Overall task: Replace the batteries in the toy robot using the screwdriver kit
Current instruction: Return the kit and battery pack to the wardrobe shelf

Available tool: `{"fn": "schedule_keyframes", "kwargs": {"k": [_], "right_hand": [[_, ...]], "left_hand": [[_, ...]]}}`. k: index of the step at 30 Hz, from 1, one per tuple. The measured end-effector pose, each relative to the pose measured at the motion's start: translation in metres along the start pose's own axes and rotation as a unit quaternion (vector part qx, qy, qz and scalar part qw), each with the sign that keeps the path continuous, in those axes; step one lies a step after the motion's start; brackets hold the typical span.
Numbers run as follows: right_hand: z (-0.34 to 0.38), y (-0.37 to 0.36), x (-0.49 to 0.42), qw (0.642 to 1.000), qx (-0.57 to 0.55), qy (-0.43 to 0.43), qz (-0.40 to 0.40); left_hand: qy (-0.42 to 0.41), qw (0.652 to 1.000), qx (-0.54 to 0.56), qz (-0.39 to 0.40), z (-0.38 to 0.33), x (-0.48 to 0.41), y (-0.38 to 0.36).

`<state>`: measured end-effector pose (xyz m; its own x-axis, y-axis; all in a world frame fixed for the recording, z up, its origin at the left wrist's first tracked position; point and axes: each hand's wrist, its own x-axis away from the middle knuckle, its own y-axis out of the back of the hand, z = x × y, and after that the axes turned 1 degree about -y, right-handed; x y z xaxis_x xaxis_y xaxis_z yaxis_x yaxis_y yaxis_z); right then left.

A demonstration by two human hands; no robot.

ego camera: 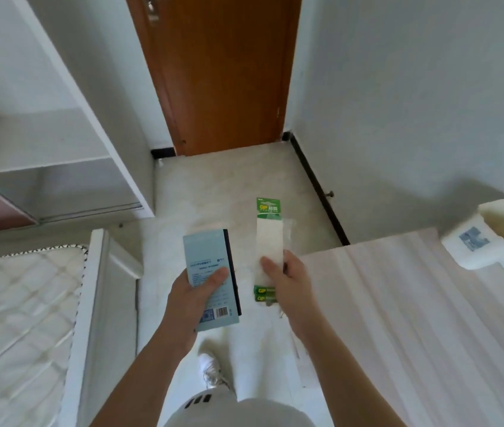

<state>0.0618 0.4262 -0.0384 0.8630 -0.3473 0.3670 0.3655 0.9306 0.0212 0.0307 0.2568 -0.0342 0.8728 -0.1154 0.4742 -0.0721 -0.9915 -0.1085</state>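
Note:
My left hand (pixel 193 295) grips a light blue box with a dark side edge, the screwdriver kit box (pixel 206 257), with its printed back and barcode facing me. My right hand (pixel 287 286) holds a long battery pack (pixel 269 238) with a green header card at its far end and green batteries showing below my fingers. Both are held in the air above the pale floor, side by side and apart. No toy robot is in view.
A light wooden table (pixel 414 318) stands to my right, with a white plastic container (pixel 491 238) at its far corner. A bed with a quilted mattress (pixel 16 318) is on my left. A white shelf unit (pixel 68 143) and a brown door (pixel 229 72) lie ahead.

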Motion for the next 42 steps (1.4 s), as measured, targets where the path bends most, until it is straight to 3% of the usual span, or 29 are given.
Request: {"fn": "schedule_keyframes", "kwargs": {"k": [19, 30, 42], "right_hand": [[0.062, -0.248, -0.158, 0.983, 0.092, -0.006, 0.157], [0.093, -0.332, -0.272, 0.964, 0.136, 0.0, 0.23], [0.182, -0.427, -0.458, 0.922, 0.186, 0.021, 0.338]], "left_hand": [[-0.023, 0.982, 0.11, -0.155, -0.094, -0.137, 0.19], [-0.036, 0.96, 0.148, -0.234, -0.132, -0.235, 0.23], [-0.058, 0.925, 0.182, -0.33, -0.24, -0.407, 0.234]]}}
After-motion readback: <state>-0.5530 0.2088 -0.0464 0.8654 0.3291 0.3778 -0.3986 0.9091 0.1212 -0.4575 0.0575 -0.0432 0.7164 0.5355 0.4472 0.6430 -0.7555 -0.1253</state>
